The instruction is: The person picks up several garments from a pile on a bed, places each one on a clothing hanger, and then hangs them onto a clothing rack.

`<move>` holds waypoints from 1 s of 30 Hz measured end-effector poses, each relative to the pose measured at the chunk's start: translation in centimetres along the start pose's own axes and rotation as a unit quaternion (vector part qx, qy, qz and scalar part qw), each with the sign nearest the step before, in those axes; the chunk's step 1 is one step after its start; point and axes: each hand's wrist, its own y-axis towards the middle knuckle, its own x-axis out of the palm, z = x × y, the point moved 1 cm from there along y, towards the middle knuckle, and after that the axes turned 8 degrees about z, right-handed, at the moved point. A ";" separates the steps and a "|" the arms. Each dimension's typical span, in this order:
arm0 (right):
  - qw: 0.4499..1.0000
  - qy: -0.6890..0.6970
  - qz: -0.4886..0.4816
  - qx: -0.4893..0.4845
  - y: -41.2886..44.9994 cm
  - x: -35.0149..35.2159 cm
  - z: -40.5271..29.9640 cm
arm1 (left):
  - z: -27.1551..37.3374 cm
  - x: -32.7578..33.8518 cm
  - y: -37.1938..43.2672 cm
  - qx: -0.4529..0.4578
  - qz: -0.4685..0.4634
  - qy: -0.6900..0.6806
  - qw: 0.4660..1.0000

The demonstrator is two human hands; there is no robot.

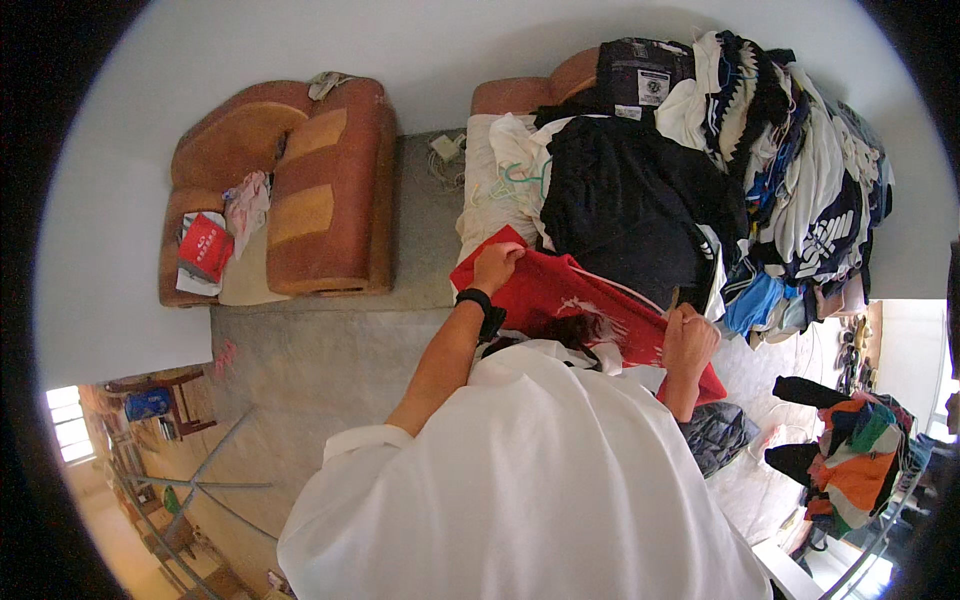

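A red garment (551,289) with a white print and white piping is stretched between my two hands, close in front of my body. My left hand (496,266), with a black band on its wrist, pinches the cloth near its left end. On the other side my right hand (688,339) grips the garment's edge. Just beyond the red cloth lies a spread black garment (630,202) on a sofa. Beside it are white cloth (514,142) and a green clothes hanger (525,176). Part of the red garment's near side is hidden by my white shirt (540,465).
A large pile of clothes (795,165) covers the sofa's right end, next to a dark bag (645,67). At left stands a brown sofa (322,195) holding a red bag (205,247). A metal stand (196,484) and hanging clothes (862,457) flank me.
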 end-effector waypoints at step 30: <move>0.788 0.563 0.047 0.245 7.6 5.9 3.2 | 2.7 4.2 -2.0 0.007 0.009 -0.004 1.000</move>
